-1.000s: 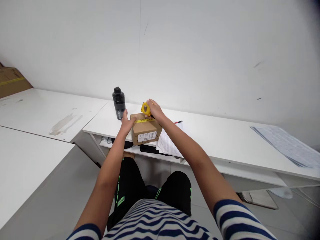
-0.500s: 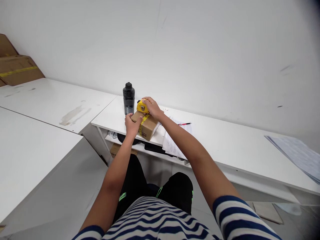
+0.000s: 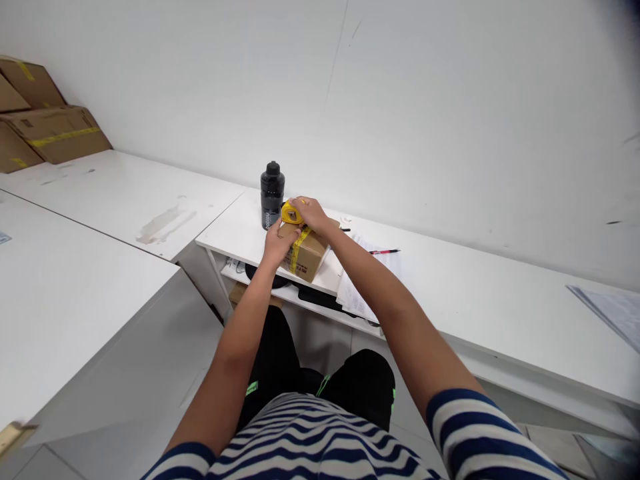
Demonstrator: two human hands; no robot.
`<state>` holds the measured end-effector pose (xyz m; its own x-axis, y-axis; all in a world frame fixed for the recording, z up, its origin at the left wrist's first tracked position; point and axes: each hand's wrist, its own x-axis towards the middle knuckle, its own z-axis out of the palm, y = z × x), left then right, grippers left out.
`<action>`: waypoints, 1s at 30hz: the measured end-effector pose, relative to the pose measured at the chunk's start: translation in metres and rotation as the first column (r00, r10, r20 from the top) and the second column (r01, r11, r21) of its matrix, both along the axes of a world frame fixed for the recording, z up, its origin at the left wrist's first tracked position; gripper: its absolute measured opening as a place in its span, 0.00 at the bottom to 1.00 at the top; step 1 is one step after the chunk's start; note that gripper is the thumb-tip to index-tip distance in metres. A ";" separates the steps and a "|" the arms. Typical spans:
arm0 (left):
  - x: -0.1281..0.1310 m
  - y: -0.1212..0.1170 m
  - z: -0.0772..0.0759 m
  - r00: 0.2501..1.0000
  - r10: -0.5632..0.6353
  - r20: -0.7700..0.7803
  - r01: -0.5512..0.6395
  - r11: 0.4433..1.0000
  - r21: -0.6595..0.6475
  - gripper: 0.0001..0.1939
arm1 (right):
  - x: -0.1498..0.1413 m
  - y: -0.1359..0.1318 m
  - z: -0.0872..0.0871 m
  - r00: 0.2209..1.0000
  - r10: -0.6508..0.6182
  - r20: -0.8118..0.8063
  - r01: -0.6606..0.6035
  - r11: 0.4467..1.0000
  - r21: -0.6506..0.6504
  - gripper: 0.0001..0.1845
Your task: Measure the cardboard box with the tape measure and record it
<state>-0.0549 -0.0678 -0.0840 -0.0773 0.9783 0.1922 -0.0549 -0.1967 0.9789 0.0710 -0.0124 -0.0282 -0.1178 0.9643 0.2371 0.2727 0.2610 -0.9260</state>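
- Left hand [image 3: 278, 247] grips the box [image 3: 316, 257]
- Right hand [image 3: 313, 215] clasps the tape measure [image 3: 291, 213] at the box's far end
- Probably positioning; next move needs the box steady

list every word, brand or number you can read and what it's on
No text reads for certain.
Black bottle: sideways pale lettering, too small.
Small cardboard box: dark print, too small.
Yellow tape measure: nothing legible.
Papers under the red pen: print, too blurred.
Far-right papers: too blurred.
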 end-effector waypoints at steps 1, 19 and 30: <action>0.001 -0.001 0.000 0.999 -0.038 0.038 0.039 0.999 -0.007 0.30 | 0.000 0.001 0.000 1.000 -0.004 0.011 0.004 1.000 -0.010 0.18; -0.001 0.010 -0.006 0.999 0.037 0.007 -0.036 0.992 -0.119 0.39 | 0.089 -0.063 0.004 0.992 -0.125 -0.005 0.123 0.983 -0.139 0.16; -0.001 0.012 -0.004 0.999 0.033 0.003 -0.033 0.994 -0.107 0.39 | 0.142 -0.109 -0.020 0.957 -0.203 -0.206 0.175 0.974 -0.145 0.21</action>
<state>-0.0557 -0.0560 -0.0879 -0.1107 0.9901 0.0866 -0.0550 -0.0931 0.9941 0.2131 -0.1215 -0.0481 0.1105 0.9874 0.1134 0.0938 0.1032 -0.9902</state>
